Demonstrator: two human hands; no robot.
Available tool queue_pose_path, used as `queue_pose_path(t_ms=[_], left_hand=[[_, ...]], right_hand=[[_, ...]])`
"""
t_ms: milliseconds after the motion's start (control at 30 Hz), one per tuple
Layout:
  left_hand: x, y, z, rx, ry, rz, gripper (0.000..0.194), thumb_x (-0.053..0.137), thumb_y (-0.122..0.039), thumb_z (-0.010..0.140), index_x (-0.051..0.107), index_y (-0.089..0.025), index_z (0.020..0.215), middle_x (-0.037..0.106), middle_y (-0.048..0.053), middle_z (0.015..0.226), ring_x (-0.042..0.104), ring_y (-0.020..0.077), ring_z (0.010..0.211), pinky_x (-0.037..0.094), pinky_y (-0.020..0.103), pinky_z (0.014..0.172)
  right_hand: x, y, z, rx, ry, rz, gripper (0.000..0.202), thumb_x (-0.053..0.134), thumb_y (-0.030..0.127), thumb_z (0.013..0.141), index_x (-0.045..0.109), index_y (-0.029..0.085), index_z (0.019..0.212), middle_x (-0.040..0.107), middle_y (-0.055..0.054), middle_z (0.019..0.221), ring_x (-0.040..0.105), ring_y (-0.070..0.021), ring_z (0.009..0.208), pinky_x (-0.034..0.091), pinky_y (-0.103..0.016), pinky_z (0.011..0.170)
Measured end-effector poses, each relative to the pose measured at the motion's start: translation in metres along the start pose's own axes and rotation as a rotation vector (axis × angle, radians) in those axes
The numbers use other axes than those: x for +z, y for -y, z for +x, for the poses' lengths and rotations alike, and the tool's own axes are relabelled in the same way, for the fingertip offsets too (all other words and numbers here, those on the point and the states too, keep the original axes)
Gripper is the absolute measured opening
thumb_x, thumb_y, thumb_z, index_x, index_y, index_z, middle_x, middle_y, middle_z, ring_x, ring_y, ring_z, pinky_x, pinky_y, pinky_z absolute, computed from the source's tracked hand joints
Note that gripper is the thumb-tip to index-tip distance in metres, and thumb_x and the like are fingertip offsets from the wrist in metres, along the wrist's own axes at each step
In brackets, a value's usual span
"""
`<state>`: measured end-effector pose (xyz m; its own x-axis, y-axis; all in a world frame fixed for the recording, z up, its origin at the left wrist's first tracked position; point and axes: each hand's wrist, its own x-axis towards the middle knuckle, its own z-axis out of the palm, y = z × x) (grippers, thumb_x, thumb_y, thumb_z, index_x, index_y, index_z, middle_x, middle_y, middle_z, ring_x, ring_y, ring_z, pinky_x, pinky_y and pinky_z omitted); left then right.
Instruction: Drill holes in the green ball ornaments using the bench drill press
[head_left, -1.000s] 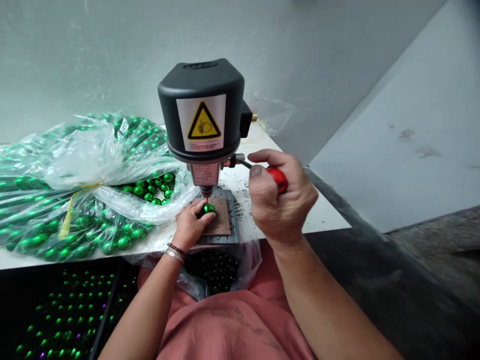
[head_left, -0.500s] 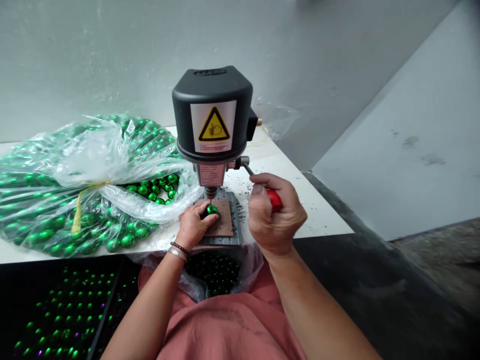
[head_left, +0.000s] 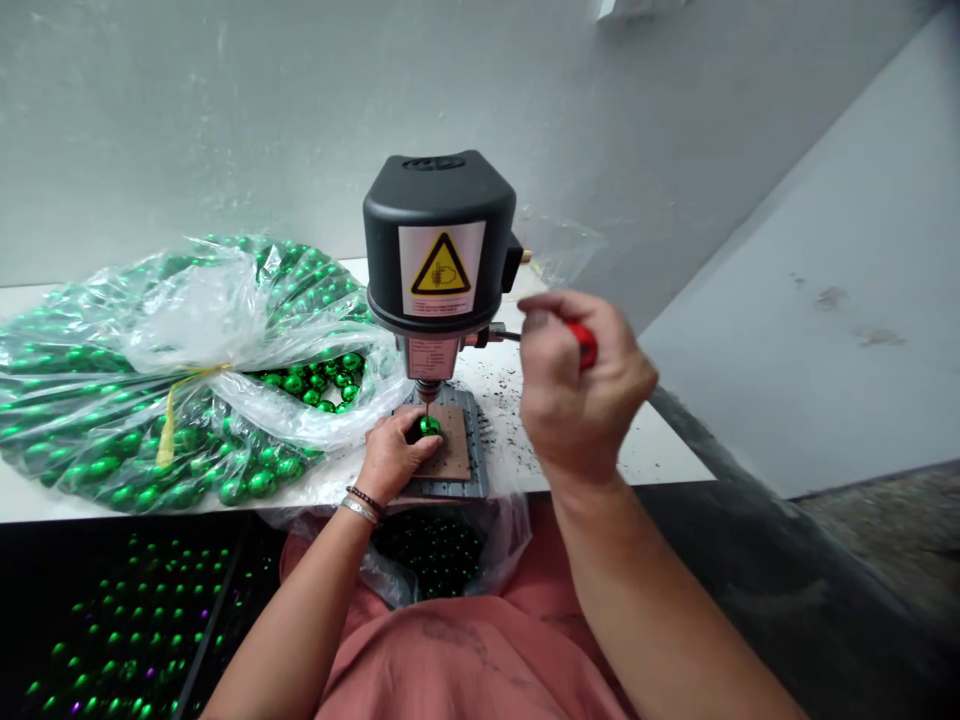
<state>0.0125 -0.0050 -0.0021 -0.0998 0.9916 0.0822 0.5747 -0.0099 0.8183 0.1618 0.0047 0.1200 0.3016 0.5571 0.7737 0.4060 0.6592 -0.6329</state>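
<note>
A dark grey bench drill press [head_left: 441, 250] stands on the white table, with a warning label on its front. Under its bit, my left hand [head_left: 391, 455] pinches a shiny green ball [head_left: 430, 427] between thumb and fingers on a brown board [head_left: 452, 458]. The bit's tip appears at the top of the ball; whether it touches I cannot tell. My right hand [head_left: 581, 385] is closed round the red knob [head_left: 584, 345] of the drill press's feed lever [head_left: 506, 336], to the right of the machine.
A large clear plastic bag of green balls [head_left: 150, 440] covers the table's left side. An open plastic bag with dark green balls [head_left: 429, 555] sits at my lap. Rows of green balls [head_left: 127, 630] lie lower left. Dark shavings [head_left: 501, 440] litter the white table [head_left: 630, 445].
My right hand has moved up and to the right with the lever knob, and the lever has swung up to nearly level. My left hand still holds the ball under the bit.
</note>
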Motion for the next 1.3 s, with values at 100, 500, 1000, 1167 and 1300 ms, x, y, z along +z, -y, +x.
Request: queue_pose_path(t_ms=[100,500,1000,1167,1300], left_hand=[[-0.004,-0.001,-0.009,-0.028,-0.032,-0.036,0.029,0.061,-0.033,0.070,0.065,-0.018,0.095,0.066,0.002,0.083,0.057,0.0143,0.074,0.044,0.025,0.071],[-0.073,-0.002,-0.010,0.116,-0.247,0.319,0.032,0.042,-0.030,0.086,0.063,-0.015,0.105,0.065,0.010,0.106,0.058,0.0188,0.100,0.043,0.029,0.090],[-0.060,0.039,0.061,-0.258,0.017,0.769,0.043,0.045,-0.014,0.075,0.051,-0.015,0.117,0.059,0.019,0.106,0.061,0.0252,0.093,0.046,0.036,0.081],[-0.074,0.035,0.047,-0.206,-0.274,0.166,0.046,0.052,-0.032,0.075,0.045,-0.017,0.118,0.057,0.006,0.089,0.058,0.0159,0.074,0.050,0.029,0.065],[-0.086,0.007,0.016,-0.147,-0.196,-0.596,0.049,0.053,-0.041,0.076,0.044,-0.021,0.120,0.051,-0.001,0.074,0.052,0.0105,0.061,0.044,0.022,0.050]], right_hand=[[0.006,0.008,0.033,0.053,0.094,0.035,0.015,0.053,0.027,0.078,0.064,0.018,0.073,0.050,0.005,0.054,0.042,-0.0041,0.047,0.038,-0.018,0.047],[0.012,0.009,0.035,0.132,0.091,0.104,0.020,0.050,0.032,0.079,0.064,0.018,0.082,0.049,0.004,0.058,0.043,-0.0044,0.048,0.037,-0.020,0.047],[0.006,0.008,0.030,0.110,0.121,0.120,0.015,0.052,0.030,0.080,0.063,0.021,0.082,0.052,0.004,0.060,0.044,-0.0040,0.051,0.041,-0.020,0.051],[0.006,0.006,0.030,0.103,0.105,0.126,0.010,0.053,0.028,0.078,0.062,0.022,0.079,0.055,0.004,0.063,0.046,-0.0045,0.053,0.040,-0.020,0.050],[0.007,0.005,0.029,0.082,0.089,0.117,0.009,0.053,0.027,0.078,0.062,0.023,0.078,0.055,0.004,0.062,0.047,-0.0053,0.055,0.042,-0.022,0.054]])
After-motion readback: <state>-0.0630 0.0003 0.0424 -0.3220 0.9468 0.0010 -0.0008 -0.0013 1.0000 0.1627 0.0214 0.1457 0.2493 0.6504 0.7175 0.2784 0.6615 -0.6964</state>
